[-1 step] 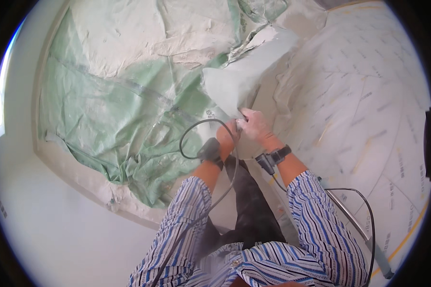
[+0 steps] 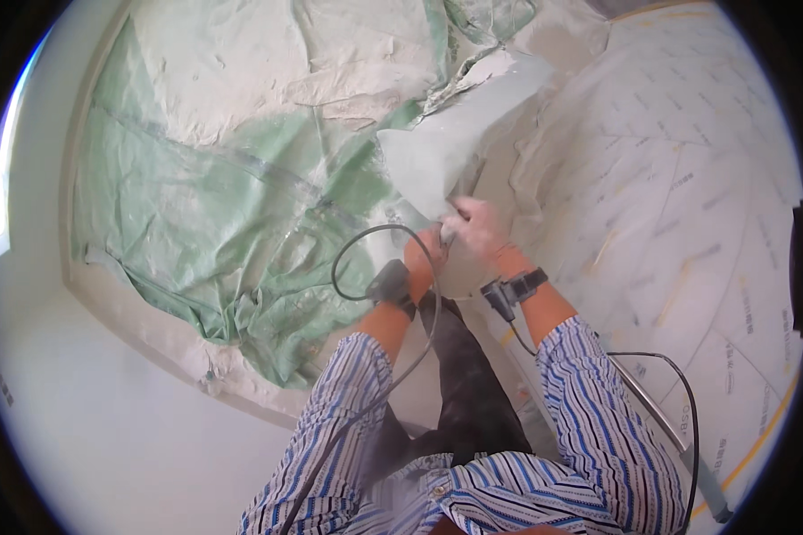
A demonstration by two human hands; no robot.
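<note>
A pale, smooth sheet [image 2: 428,165], dusted with white powder at its far end, stretches away from my hands. Its near end is gathered at my left hand [image 2: 422,254], whose fingers are closed around it. Just to the right is my right hand [image 2: 477,227], powdery and slightly blurred, its fingers curled in at the sheet's near edge. The exact grip of its fingertips is partly hidden. Under and left of the sheet spreads a crumpled green plastic cover [image 2: 214,223] coated in white powder.
A dark strap with a device [image 2: 515,290] sits on each wrist, and a black cable [image 2: 337,259] loops beside my left hand. Printed protective film [image 2: 687,196] covers the floor on the right. A metal pole [image 2: 647,397] lies near my right sleeve. A pale wall [image 2: 116,374] stands left.
My right hand and wrist have shifted slightly to the right, and that hand is now more blurred. The far end of the pale sheet has moved a little. My left hand stays nearly in place.
</note>
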